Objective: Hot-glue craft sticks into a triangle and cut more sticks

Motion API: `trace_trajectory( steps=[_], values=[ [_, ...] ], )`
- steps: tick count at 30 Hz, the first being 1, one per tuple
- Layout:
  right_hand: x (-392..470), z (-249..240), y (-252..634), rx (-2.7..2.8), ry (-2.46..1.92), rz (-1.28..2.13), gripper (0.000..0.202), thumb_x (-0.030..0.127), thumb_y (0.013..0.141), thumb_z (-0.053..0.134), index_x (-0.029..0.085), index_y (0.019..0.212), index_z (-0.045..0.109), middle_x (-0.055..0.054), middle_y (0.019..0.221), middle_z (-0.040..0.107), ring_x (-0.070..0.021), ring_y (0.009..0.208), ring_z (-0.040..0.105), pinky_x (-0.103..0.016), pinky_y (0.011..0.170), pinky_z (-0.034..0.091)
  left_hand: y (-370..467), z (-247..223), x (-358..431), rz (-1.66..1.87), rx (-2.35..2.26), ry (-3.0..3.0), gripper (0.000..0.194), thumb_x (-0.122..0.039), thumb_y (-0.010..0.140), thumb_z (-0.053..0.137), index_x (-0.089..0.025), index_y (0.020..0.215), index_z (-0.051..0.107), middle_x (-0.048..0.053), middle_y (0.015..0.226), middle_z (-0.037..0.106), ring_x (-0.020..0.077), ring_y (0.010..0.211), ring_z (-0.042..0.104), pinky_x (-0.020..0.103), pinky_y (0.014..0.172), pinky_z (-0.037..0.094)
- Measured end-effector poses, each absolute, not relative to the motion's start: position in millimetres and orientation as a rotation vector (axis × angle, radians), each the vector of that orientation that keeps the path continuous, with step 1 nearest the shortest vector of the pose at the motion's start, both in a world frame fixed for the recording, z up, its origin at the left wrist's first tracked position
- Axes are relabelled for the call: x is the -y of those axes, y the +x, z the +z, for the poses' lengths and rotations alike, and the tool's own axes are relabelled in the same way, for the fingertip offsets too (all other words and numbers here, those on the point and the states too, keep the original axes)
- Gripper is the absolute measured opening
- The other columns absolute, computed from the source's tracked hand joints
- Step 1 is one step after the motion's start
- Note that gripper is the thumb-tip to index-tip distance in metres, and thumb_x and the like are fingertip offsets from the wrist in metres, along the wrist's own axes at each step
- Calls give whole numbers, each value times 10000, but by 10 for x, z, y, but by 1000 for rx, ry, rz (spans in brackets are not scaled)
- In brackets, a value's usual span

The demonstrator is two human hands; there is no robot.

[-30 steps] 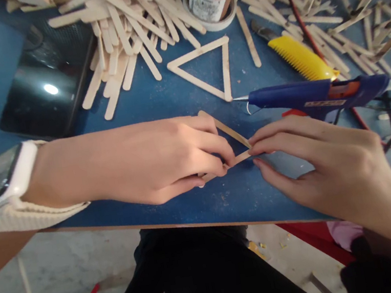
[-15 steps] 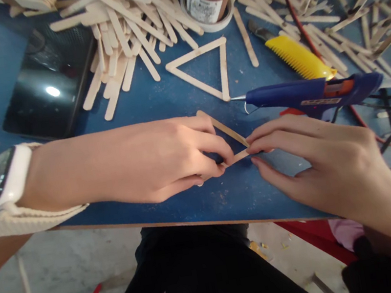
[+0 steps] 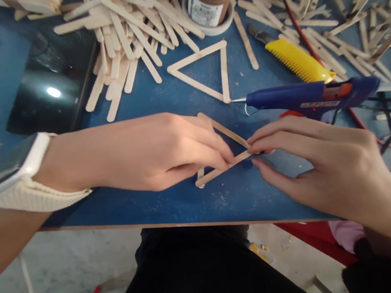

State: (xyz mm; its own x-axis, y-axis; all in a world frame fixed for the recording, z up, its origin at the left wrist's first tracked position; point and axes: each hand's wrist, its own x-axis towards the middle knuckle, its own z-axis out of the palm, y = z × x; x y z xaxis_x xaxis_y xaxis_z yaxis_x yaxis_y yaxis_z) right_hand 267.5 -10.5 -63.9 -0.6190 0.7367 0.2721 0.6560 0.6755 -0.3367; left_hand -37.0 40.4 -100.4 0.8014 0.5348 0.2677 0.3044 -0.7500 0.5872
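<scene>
While your left hand [image 3: 177,149] is shifting: you are uncovering the near left corner of the stick frame [image 3: 228,131], which your thumb was covering half a second ago; the lower stick [image 3: 214,173] and another stick's end [image 3: 200,171] are now showing there.
Left fingers: they are lying close together, tips resting on the lower stick; your thumb is hiding behind the hand, so whether you are pinching cannot be told.
Right hand [image 3: 331,159]: you are keeping your fingertips at the frame's right corner, where two sticks are meeting; your thumb is sitting just below them, and whether it is pressing the wood cannot be told.
Meaning of the shift: you are probably relying on the right hand to steady its joint while the left is easing off; the bared corner is seemingly keeping its place without your thumb.
Stick frame: it is lying on the blue tabletop [image 3: 175,204] between your hands, near the front edge, partly hiding under your left hand.
Stick triangle [image 3: 197,56]: it is lying beyond your hands, all three sides showing.
Glue gun [image 3: 286,96]: it is resting beyond your right hand, its nozzle pointing at the triangle's near corner.
Jar [image 3: 209,8]: it is standing in a white dish [image 3: 216,29], right beside the stick pile [image 3: 135,27].
</scene>
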Motion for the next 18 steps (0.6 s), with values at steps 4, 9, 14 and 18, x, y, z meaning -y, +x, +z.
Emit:
trace_trajectory(
  steps=[4, 9, 14, 18],
  values=[
    [118, -651, 2685, 2427, -1169, 329, 244, 50, 1099, 759, 257, 1229, 755, -31, 1151, 908, -193, 1003, 910, -288, 976, 748, -313, -979, -512, 649, -663, 2458, 210, -391, 1129, 819, -302, 1302, 899, 117, 1451, 815, 403, 1366, 786, 632, 1255, 651],
    [116, -688, 2655, 2389, -1142, 402, 239, 66, 1108, 749, 263, 1244, 745, -2, 1124, 899, -156, 931, 884, -265, 919, 732, -303, -946, -633, 640, -540, 2555, 299, -161, 1211, 577, -233, 1252, 864, 117, 1370, 839, 350, 1312, 813, 553, 1176, 671],
    [112, -731, 2603, 2356, -1138, 424, 270, 37, 1123, 706, 281, 1234, 733, -10, 1157, 902, -194, 1006, 895, -328, 951, 732, -304, -983, -645, 541, -518, 2721, 296, -188, 1245, 567, -178, 1409, 813, 155, 1426, 835, 388, 1375, 767, 559, 1144, 616],
    [67, -677, 2686, 2503, -1092, 392, 112, 136, 1134, 736, 240, 1175, 728, -56, 1101, 850, -255, 1016, 869, -402, 940, 698, -295, -998, -652, 500, -520, 2814, 332, -159, 1262, 531, -180, 1385, 838, 150, 1370, 848, 366, 1309, 761, 517, 1053, 596]
  ],
)
